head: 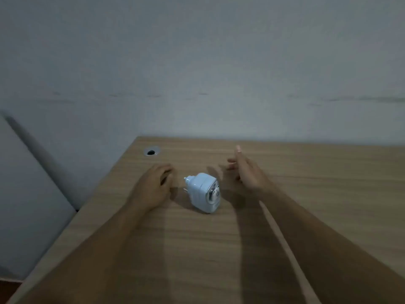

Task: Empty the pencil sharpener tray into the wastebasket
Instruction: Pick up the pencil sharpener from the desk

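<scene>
I see one wooden desk (285,216), its left edge running diagonally toward me and its far edge meeting the grey wall (197,62); bare wood lies open to the right and in front. Two forearms reach in. My right hand (247,172) hovers just right of the sharpener, fingers spread, holding nothing. My left hand (153,185) sits just left of it, fingers loosely curled, empty. One pale blue pencil sharpener (205,193) stands between them, untouched. One cable hole (151,152) marks the far left corner.

Both forearms run off the bottom edge, and motion blur smears the right hand (245,172) fingers.
</scene>
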Demonstrator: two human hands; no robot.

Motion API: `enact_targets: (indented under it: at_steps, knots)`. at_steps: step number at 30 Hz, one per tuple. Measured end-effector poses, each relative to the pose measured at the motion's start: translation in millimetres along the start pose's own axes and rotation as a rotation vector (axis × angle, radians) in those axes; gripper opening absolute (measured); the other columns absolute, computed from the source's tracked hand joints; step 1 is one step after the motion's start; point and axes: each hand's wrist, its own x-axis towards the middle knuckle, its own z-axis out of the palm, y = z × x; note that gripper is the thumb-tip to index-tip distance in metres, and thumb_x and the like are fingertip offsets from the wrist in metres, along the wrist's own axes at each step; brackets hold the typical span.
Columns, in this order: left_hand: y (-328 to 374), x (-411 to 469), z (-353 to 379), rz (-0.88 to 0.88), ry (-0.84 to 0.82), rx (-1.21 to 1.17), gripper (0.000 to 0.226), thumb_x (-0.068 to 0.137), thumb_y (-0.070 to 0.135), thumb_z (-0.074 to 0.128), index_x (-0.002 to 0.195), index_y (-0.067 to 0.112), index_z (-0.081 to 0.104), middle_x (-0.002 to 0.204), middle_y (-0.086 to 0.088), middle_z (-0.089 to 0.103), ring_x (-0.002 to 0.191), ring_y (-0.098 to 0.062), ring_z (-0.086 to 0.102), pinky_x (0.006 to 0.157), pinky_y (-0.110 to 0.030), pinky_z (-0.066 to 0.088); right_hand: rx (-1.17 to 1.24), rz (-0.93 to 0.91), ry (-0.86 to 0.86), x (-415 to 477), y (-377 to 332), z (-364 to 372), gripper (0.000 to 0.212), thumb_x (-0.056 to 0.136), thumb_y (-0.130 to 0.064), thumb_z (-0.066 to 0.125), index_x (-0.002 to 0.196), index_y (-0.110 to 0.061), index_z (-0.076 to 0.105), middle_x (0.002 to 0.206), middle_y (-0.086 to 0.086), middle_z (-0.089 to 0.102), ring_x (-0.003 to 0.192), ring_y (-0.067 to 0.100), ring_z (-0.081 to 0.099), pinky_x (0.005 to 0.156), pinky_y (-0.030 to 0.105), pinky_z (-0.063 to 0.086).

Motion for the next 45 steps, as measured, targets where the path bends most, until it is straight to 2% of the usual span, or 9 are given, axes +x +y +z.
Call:
enact_targets:
  at_steps: [4,8,12,16,19,26,31,39,45]
  knots:
    - [16.6,-43.1,-17.1,-0.026,-0.001,-0.018,0.051,0.103,0.053,0.045,0.137,0.027,0.073,0.141,0.011,0.069,0.131,-0.013,0.067,0.114,-0.04,0.055,0.207,-0.004,0.064,-70.1,8.6,11.8,0.083,0.096,-0.089,0.039,0.112,-0.021,0.084,0.109,-0.009,0.086,0.11,0.007,0.077,0.09,0.022,0.052]
    - [38.0,-64.3,-23.9,-0.067,0.006,-0.201,0.027,0.108,0.027,0.065,0.133,0.024,0.075,0.13,0.016,0.07,0.106,0.01,0.064,0.092,0.006,0.045,0.091,-0.189,-0.05,-112.0,7.8,20.7,0.097,0.075,-0.094,0.067,0.144,-0.027,0.066,0.128,-0.017,0.077,0.114,-0.005,0.074,0.09,0.011,0.056]
    - [39.0,-76.2,-17.5,0.017,-0.095,-0.364,0.053,0.092,0.042,0.074,0.144,0.036,0.066,0.142,0.021,0.072,0.135,0.002,0.066,0.121,-0.039,0.052,-0.049,-0.264,-0.105,-116.5,10.9,27.2,0.091,0.069,-0.071,0.095,0.145,-0.036,0.061,0.132,-0.022,0.075,0.116,-0.006,0.075,0.098,0.023,0.061]
    - [46.0,-74.4,-23.2,0.018,-0.16,-0.424,0.064,0.093,0.046,0.083,0.152,0.032,0.061,0.147,0.018,0.07,0.14,0.001,0.063,0.124,-0.036,0.049,-0.117,-0.275,-0.076,-108.8,9.1,26.8,0.078,0.072,-0.062,0.098,0.136,-0.034,0.064,0.122,-0.023,0.079,0.106,-0.008,0.076,0.091,0.022,0.063]
    - [50.4,-71.8,-26.3,0.035,-0.185,-0.435,0.065,0.092,0.051,0.085,0.151,0.034,0.062,0.146,0.019,0.071,0.138,0.004,0.064,0.122,-0.032,0.05,-0.185,-0.283,-0.07,-99.7,12.0,30.5,0.068,0.073,-0.069,0.093,0.126,-0.037,0.067,0.117,-0.022,0.079,0.102,-0.001,0.077,0.093,0.038,0.065]
    - [54.1,-67.3,-29.5,0.035,-0.246,-0.507,0.049,0.097,0.029,0.085,0.145,0.027,0.071,0.133,0.014,0.082,0.125,-0.003,0.076,0.115,-0.038,0.058,-0.198,-0.343,-0.117,-91.4,14.3,30.7,0.063,0.074,-0.074,0.089,0.122,-0.038,0.068,0.112,-0.02,0.08,0.1,0.001,0.077,0.091,0.041,0.065]
    - [50.7,-81.9,-37.0,0.01,-0.17,-0.574,0.044,0.098,0.02,0.084,0.141,0.021,0.074,0.129,0.01,0.084,0.119,0.002,0.078,0.099,-0.014,0.059,-0.133,-0.387,-0.112,-99.5,3.0,42.9,0.054,0.082,-0.059,0.09,0.126,-0.036,0.068,0.108,-0.017,0.079,0.086,-0.001,0.073,0.078,0.026,0.058]
    - [2.7,-126.6,-80.0,-0.138,-0.062,-0.666,0.049,0.096,0.024,0.085,0.143,0.018,0.072,0.135,0.001,0.083,0.128,-0.018,0.078,0.116,-0.045,0.058,-0.054,-0.487,-0.237,-111.3,-31.1,106.2,0.05,0.086,-0.051,0.091,0.126,-0.032,0.069,0.105,-0.017,0.077,0.083,0.004,0.072,0.073,0.02,0.057]
    - [-42.0,-168.2,-122.7,-0.219,-0.082,-0.534,0.062,0.083,0.058,0.091,0.139,0.039,0.074,0.139,0.01,0.079,0.133,-0.016,0.074,0.119,-0.052,0.054,-0.085,-0.581,-0.394,-122.5,-57.6,157.2,0.053,0.085,-0.052,0.09,0.131,-0.035,0.07,0.114,-0.019,0.079,0.093,0.002,0.074,0.08,0.024,0.061]
